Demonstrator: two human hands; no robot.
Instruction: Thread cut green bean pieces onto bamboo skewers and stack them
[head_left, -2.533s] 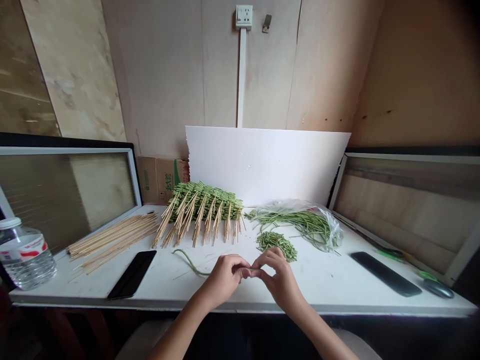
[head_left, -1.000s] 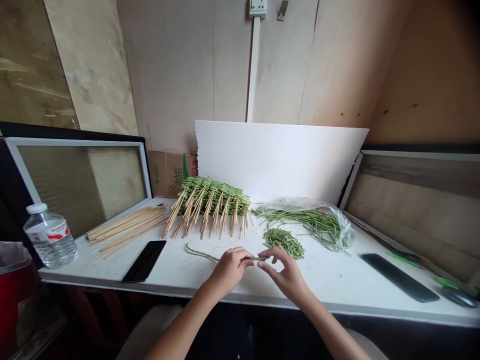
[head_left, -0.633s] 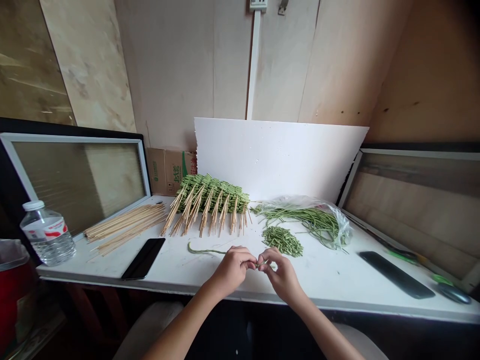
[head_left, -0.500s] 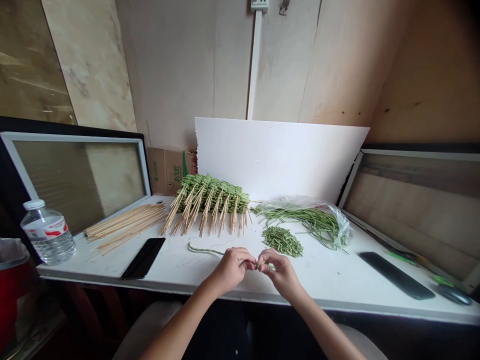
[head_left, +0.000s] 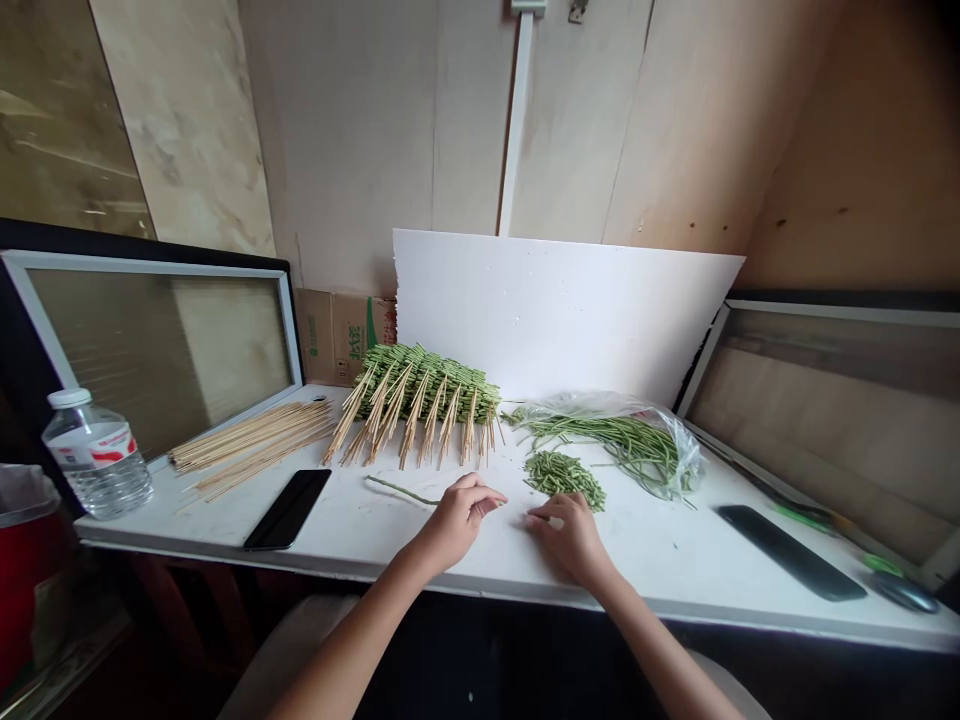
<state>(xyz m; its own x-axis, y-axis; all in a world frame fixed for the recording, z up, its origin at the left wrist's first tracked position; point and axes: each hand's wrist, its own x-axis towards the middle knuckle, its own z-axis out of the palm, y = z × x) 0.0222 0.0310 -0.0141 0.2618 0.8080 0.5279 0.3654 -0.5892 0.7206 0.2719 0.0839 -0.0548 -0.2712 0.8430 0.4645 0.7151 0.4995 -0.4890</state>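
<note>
Soft light, dark upper-right corner, stretched edges

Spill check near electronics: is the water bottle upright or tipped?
Upright: the water bottle stands on the table, its white cap on top.

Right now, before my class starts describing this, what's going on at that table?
A person's left hand holds a long green bean. The right hand is apart from it, beside a pile of short bean pieces; whether it grips one is unclear. Farther back lie skewered beans and a plastic bag of long beans.
</note>
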